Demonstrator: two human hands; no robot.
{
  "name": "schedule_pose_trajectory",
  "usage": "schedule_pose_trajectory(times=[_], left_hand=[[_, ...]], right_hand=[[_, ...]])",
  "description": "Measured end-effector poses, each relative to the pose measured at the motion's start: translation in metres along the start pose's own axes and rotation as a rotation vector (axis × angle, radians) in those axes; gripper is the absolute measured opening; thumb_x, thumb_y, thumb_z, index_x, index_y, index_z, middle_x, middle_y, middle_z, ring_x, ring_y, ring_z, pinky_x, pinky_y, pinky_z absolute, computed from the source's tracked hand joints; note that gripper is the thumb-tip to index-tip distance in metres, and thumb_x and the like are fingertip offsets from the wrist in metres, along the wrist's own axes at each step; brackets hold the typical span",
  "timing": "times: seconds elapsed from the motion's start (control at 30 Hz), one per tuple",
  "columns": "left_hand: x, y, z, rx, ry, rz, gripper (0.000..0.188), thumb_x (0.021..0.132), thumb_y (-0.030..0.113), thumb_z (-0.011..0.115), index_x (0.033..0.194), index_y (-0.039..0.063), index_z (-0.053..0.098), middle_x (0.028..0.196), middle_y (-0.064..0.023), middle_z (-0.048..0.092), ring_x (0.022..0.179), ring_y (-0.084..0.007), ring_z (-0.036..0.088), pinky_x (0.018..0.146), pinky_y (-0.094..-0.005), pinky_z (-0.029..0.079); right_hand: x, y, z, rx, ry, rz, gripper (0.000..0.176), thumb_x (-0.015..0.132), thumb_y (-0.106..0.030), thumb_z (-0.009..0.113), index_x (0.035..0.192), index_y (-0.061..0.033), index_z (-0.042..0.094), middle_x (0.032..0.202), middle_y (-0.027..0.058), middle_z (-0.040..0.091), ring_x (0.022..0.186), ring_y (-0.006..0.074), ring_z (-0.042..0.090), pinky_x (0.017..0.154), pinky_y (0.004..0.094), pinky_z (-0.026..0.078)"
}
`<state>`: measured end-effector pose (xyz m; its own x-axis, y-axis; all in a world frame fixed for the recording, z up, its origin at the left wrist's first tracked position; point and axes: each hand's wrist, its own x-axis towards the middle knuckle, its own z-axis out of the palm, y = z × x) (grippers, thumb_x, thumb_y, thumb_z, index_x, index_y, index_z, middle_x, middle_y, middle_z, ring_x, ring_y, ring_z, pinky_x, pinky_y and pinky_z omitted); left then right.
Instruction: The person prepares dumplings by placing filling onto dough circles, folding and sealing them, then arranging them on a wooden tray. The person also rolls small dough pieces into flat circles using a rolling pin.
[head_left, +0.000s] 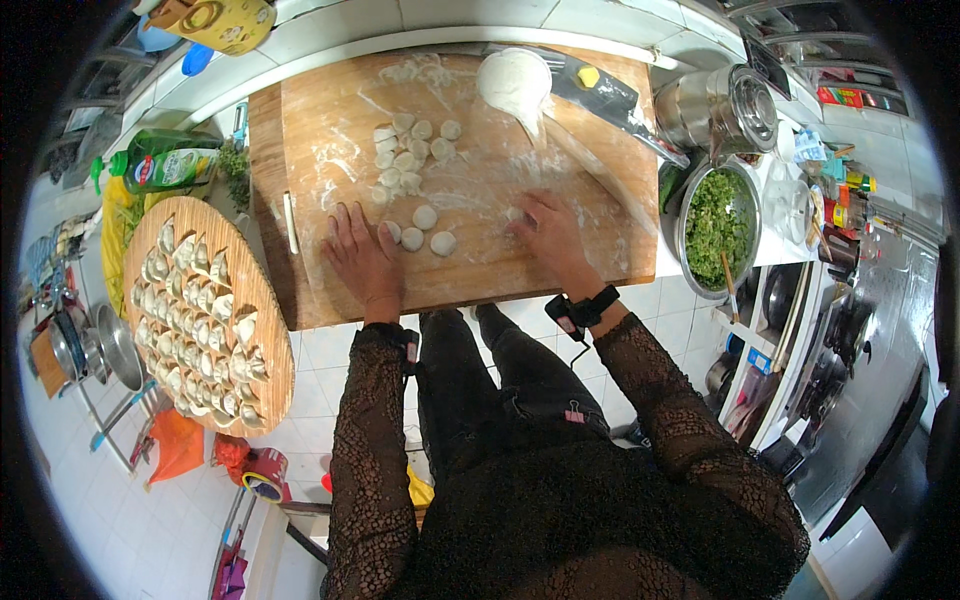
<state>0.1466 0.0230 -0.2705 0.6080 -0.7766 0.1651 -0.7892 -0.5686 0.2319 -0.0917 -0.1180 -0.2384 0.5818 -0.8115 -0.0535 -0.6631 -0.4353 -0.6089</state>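
My left hand (365, 255) lies palm down with its fingers apart on the floured wooden board (480, 262), its thumb over a partly hidden dough disc. Beside it are flattened dough discs (443, 243), and above them a cluster of small dough pieces (409, 150). At the board's right half my right hand (547, 229) rests with curled fingers at a small dough piece (514, 214); whether it grips the piece is not clear. Beyond that hand a wooden rolling pin (600, 174) lies slantwise. A white bowl with flour (514, 79) stands at the back.
A cleaver (600, 94) lies at the board's back right. To the right are a metal bowl of chopped green filling (716, 225) and a steel pot (694, 109). At the left, a round board (270, 352) holds rows of dumplings, near a green detergent bottle (169, 166).
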Motion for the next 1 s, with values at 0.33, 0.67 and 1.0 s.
schedule_pose_trajectory(times=[0.33,0.67,1.0], left_hand=[[-0.001,0.0,-0.001,0.024,-0.044,-0.007,0.052,0.095,0.037,0.044,0.14,0.012,0.039,0.148,-0.0095,0.035,0.138,-0.0301,0.028,0.112,-0.0536,0.016],[0.002,0.004,-0.007,-0.055,-0.029,-0.037,0.048,0.096,0.029,0.043,0.14,0.009,0.04,0.147,-0.013,0.037,0.136,-0.0316,0.032,0.111,-0.0525,0.019],[0.0,-0.001,-0.003,-0.047,-0.034,-0.021,0.052,0.097,0.037,0.041,0.141,0.011,0.038,0.148,-0.0115,0.035,0.139,-0.03,0.028,0.114,-0.0518,0.014]], right_hand=[[0.06,-0.033,0.039,-0.295,0.109,-0.201,0.054,0.087,-0.035,0.058,0.133,-0.0095,0.049,0.146,0.0083,0.036,0.139,0.0294,0.028,0.114,0.0504,0.019],[0.016,-0.03,0.029,0.21,0.019,0.261,0.033,0.084,-0.016,0.058,0.115,-0.0025,0.058,0.108,0.0201,0.058,0.098,0.0387,0.056,0.086,0.0466,0.044],[0.122,-0.034,0.047,-0.036,0.149,-0.381,0.036,0.072,0.002,0.058,0.108,-0.0007,0.062,0.112,0.0167,0.059,0.11,0.0357,0.053,0.095,0.0427,0.044]])
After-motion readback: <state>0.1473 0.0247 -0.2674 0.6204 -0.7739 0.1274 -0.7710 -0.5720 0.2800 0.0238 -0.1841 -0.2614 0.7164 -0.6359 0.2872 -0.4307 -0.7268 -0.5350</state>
